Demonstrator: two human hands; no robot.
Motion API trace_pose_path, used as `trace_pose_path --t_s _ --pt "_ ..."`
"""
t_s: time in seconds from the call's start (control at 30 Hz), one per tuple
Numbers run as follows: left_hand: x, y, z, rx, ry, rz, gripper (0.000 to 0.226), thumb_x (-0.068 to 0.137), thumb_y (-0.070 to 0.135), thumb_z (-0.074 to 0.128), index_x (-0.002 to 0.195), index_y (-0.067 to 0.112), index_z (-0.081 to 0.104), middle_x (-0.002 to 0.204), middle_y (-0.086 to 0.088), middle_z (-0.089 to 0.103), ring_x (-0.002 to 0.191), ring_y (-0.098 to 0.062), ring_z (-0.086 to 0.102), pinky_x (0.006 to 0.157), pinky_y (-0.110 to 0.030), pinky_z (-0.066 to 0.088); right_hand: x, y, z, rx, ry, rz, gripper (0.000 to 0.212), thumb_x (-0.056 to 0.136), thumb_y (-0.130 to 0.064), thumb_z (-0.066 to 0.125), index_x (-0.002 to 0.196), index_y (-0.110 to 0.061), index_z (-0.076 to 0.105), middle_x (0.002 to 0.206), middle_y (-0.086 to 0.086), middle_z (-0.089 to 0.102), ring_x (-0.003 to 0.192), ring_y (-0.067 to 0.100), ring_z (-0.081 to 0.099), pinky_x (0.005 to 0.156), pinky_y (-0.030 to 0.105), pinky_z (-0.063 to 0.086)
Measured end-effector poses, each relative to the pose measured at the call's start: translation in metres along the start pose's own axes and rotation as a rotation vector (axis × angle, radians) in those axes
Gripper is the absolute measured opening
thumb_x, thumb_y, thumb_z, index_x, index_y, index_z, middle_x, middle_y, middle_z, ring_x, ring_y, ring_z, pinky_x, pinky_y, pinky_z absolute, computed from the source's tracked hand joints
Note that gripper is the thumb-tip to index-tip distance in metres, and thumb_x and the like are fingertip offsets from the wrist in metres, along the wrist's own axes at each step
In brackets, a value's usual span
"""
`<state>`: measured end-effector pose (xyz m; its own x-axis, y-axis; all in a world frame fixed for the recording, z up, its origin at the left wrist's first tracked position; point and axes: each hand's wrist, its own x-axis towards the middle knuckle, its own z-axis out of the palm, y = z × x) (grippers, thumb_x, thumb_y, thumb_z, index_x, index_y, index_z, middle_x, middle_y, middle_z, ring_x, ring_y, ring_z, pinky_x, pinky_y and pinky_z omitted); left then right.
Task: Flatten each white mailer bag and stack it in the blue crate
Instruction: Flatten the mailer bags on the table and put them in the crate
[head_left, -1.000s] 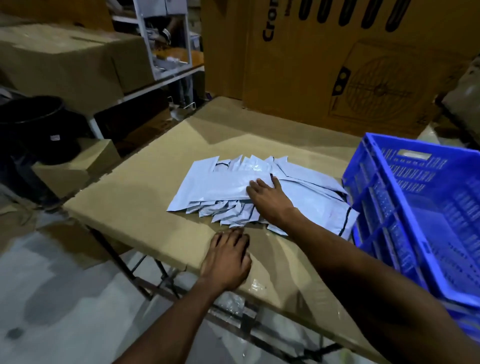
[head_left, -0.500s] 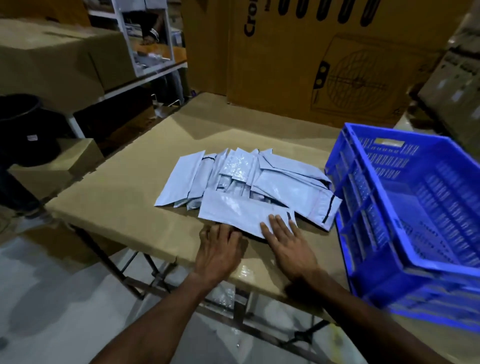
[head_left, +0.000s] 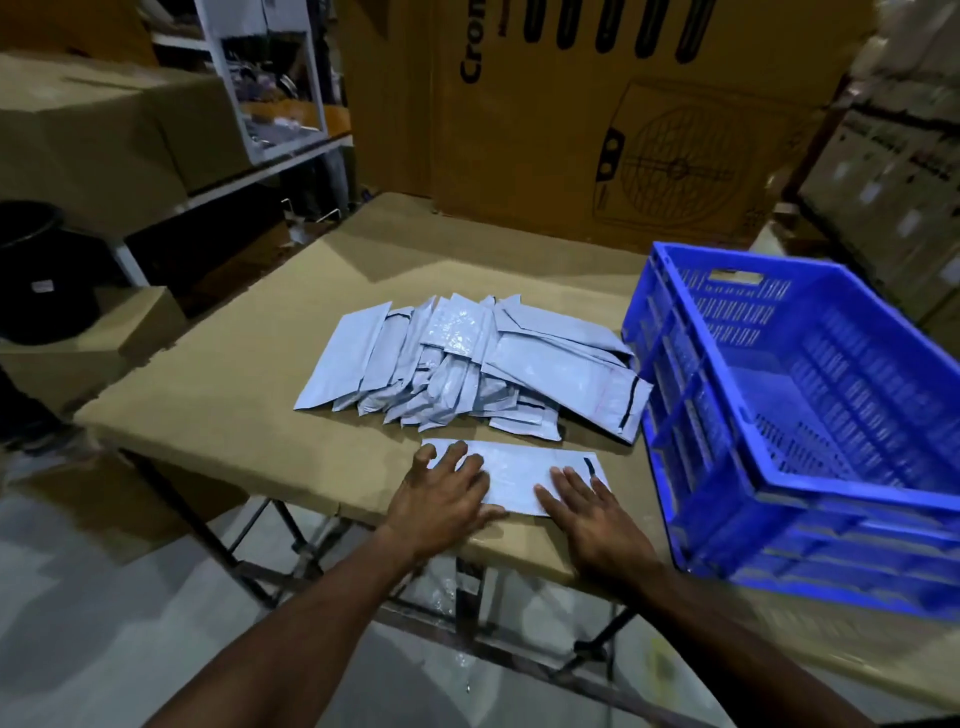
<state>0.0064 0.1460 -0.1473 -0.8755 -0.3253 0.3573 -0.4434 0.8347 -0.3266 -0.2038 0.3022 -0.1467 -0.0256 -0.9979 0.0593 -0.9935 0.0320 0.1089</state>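
One white mailer bag (head_left: 519, 475) lies flat near the table's front edge, apart from the pile. My left hand (head_left: 441, 499) presses on its left part with spread, straight fingers. My right hand (head_left: 592, 512) lies flat on its right part, fingers straight. Behind it a fanned pile of several white mailer bags (head_left: 467, 364) covers the middle of the table. The blue crate (head_left: 810, 415) stands on the table at the right; no bags show on the visible part of its floor.
The cardboard-covered table (head_left: 234, 374) stands on a metal folding frame. A large printed carton (head_left: 623, 119) stands behind it. Cardboard boxes (head_left: 88, 130), a white shelf frame and a black bin (head_left: 36, 270) are at the left. Shelves with boxes are at the right.
My right hand drew one mailer bag off the pile toward the front edge. Both hands have moved onto it and now lie flat on it, left and right.
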Motion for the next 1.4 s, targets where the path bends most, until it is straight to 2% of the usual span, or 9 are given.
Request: trace_pose_path --t_s 0.17,0.27,0.4,0.5,0.73,0.93,1.17,1.27,1.4 --pt "0.017 0.01 -0.013 -0.309 0.081 -0.066 0.029 0.098 0.036 0.05 0.092 0.017 0.071 0.112 -0.003 0.07 0.106 -0.027 0.064 0.094 -0.045 0.04 0.01 -0.015 -0.024 0.28 0.158 0.086 0.047 0.089 -0.032 0.04 0.119 -0.008 0.068 0.132 0.015 0.062 0.123 0.033 0.058 0.106 0.05 0.043" --pt "0.035 0.018 -0.008 -0.529 -0.124 -0.173 0.042 0.093 0.027 0.045 0.125 0.006 0.064 0.131 -0.015 0.064 0.121 -0.033 0.058 0.105 -0.044 0.042 0.042 -0.035 -0.039 0.469 0.155 0.137 0.049 0.096 -0.028 0.033 0.133 -0.004 0.054 0.132 0.016 0.059 0.119 0.032 0.054 0.104 0.037 0.038" --pt "0.029 0.029 0.001 -0.469 -0.382 -0.239 0.079 0.09 0.04 0.002 0.158 0.006 0.023 0.166 -0.012 0.023 0.154 -0.025 0.018 0.125 -0.042 0.01 0.057 -0.046 -0.016 0.414 -0.02 0.129 0.073 0.094 -0.045 0.005 0.152 -0.008 0.03 0.155 0.012 0.036 0.144 0.029 0.031 0.118 0.045 0.02" --pt "0.029 0.03 -0.001 -0.428 -0.38 -0.272 0.088 0.085 0.046 -0.013 0.16 0.014 0.021 0.168 -0.002 0.017 0.155 -0.019 0.012 0.124 -0.04 0.005 0.049 -0.04 0.001 0.318 -0.032 0.176 0.066 0.101 -0.048 0.005 0.156 -0.016 0.021 0.162 0.002 0.023 0.15 0.02 0.016 0.121 0.042 0.008" --pt "0.026 0.026 0.006 -0.431 -0.43 -0.29 0.081 0.092 0.054 -0.006 0.161 0.02 0.023 0.168 0.003 0.017 0.154 -0.028 0.012 0.123 -0.044 0.01 0.035 -0.019 0.007 0.229 -0.042 0.291 0.076 0.095 -0.064 0.0 0.156 -0.023 0.021 0.163 0.007 0.02 0.15 0.027 0.016 0.122 0.044 0.009" --pt "0.017 0.014 0.009 -0.413 -0.453 -0.333 0.074 0.096 0.057 0.001 0.162 0.025 0.013 0.17 0.005 0.007 0.156 -0.025 0.004 0.124 -0.044 0.007 0.02 0.008 0.014 0.31 -0.115 0.368 0.08 0.091 -0.073 -0.001 0.157 -0.03 0.002 0.166 0.003 -0.001 0.152 0.02 -0.004 0.123 0.042 0.001" --pt "0.011 0.009 0.006 -0.393 -0.472 -0.379 0.077 0.091 0.056 -0.004 0.162 0.03 0.011 0.17 0.005 0.005 0.156 -0.025 0.003 0.124 -0.045 0.005 0.028 0.001 -0.003 0.236 -0.149 0.399 0.068 0.099 -0.053 0.013 0.158 -0.019 0.008 0.165 0.009 0.001 0.152 0.027 -0.005 0.118 0.055 -0.008" --pt "0.012 0.009 0.006 -0.379 -0.481 -0.378 0.078 0.091 0.055 -0.005 0.162 0.029 0.013 0.17 0.005 0.005 0.156 -0.027 0.004 0.124 -0.045 0.006 0.046 -0.023 -0.021 0.185 -0.01 0.227 0.073 0.093 -0.043 0.006 0.155 -0.008 0.023 0.163 0.011 0.016 0.152 0.028 0.007 0.119 0.058 -0.003" --pt "0.012 0.008 0.005 -0.355 -0.476 -0.364 0.081 0.088 0.054 -0.007 0.161 0.028 0.017 0.169 0.004 0.009 0.155 -0.027 0.007 0.123 -0.046 0.009 0.059 -0.052 -0.012 0.355 -0.054 0.081 0.082 0.094 -0.055 -0.017 0.156 -0.015 0.019 0.164 0.002 0.018 0.152 0.02 0.009 0.121 0.052 0.003"
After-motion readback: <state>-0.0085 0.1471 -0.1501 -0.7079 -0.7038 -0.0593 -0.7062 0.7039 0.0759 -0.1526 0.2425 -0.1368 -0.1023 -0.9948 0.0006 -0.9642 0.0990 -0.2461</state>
